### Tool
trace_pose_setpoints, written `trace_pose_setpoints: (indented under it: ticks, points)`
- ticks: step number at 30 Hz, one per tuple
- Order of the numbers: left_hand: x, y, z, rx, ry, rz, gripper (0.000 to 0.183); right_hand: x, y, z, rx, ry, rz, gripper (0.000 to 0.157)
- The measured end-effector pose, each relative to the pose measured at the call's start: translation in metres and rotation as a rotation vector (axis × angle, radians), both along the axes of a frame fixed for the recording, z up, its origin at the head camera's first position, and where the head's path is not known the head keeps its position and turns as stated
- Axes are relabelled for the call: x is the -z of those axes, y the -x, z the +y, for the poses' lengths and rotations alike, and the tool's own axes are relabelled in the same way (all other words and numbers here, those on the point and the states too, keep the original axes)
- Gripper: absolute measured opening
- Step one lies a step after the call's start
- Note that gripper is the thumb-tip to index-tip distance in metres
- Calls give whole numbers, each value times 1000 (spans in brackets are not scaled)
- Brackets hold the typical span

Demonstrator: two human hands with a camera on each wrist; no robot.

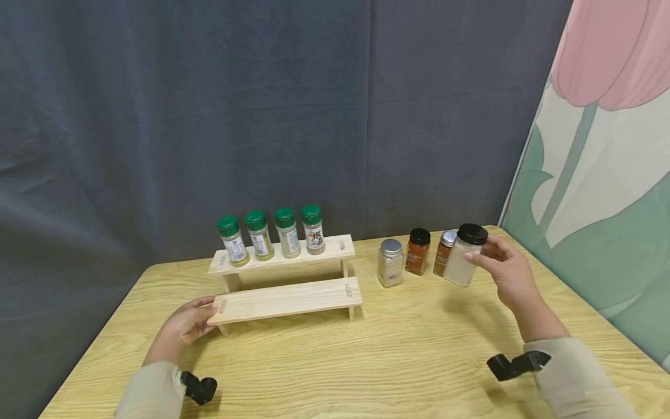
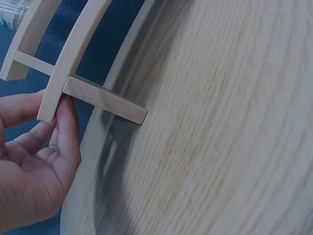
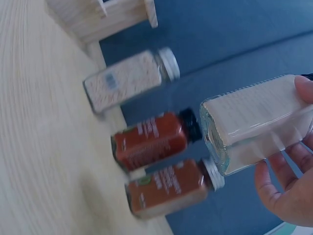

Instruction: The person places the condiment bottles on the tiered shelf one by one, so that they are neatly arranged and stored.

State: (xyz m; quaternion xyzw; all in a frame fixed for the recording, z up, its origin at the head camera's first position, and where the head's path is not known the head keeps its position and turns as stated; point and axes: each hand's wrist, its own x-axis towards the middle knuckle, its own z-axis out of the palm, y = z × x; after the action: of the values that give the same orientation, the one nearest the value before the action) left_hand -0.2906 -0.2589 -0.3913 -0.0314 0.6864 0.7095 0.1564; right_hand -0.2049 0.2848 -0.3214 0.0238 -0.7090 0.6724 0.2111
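My right hand (image 1: 510,273) grips a clear square jar (image 1: 460,265) of pale powder with a black lid. In the right wrist view this jar (image 3: 259,122) is tilted, its glass base clear of the table. The left hand (image 1: 191,320) pinches the left end of the lower board of a two-tier wooden rack (image 1: 288,299), thumb and fingers on either side of the board (image 2: 63,73). On the upper tier stand several green-capped spice bottles (image 1: 288,233); the lower tier is bare.
Right of the rack stand a silver-lidded jar (image 1: 390,265) with pale contents, a black-lidded red-brown jar (image 1: 417,253) and a silver-lidded brown jar (image 1: 442,254), partly behind the held one. A dark curtain (image 1: 262,105) hangs behind the wooden table (image 1: 335,372); a flower-patterned panel (image 1: 612,174) is at right.
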Motion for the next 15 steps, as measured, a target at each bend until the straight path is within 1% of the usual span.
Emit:
trace_pose_setpoints:
  ticks: [3, 8, 10, 15]
  points:
    - [0, 0, 1, 1, -2, 3, 62, -4, -1, -7, -29, 13, 26, 32]
    - [0, 0, 2, -6, 5, 3, 61, -10, -1, -21, -72, -8, 57, 34]
    - [0, 0, 1, -16, 4, 1, 60, -12, -1, -27, -83, -24, 66, 34]
    - [0, 0, -1, -16, -1, -4, 60, -12, 0, -42, -119, -36, 88, 34]
